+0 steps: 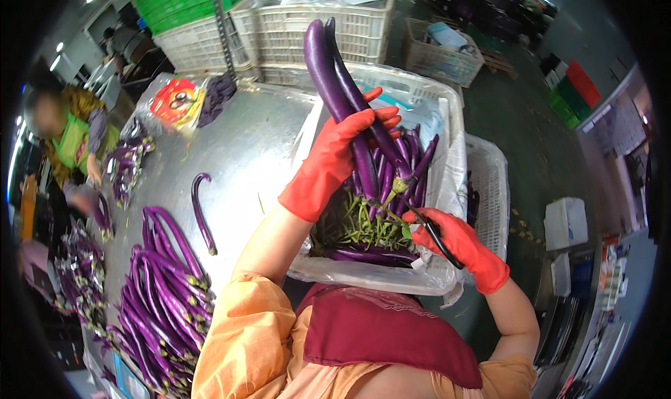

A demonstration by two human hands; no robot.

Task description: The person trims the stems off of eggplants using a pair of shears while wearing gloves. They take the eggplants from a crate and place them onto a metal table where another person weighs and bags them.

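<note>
In a red rubber glove, my left hand (346, 142) grips two long purple eggplants (327, 74) around their middles, above a white plastic crate (456, 152). Their stem ends point down towards my right hand (461, 242), also gloved in red. That hand holds scissors with a black handle (440, 242), the blades close to the green cap (399, 185) of one eggplant. More eggplants (419, 158) fill the crate, their green stems (361, 226) bunched towards me. Plastic film and paper line the crate's walls.
A metal table (246, 116) stands at left, bearing a large eggplant pile (162, 299) and one curved eggplant (199, 210). A co-worker (78, 142) handles eggplants across it. Stacked crates (314, 32) rise behind; another crate (487, 189) sits at right.
</note>
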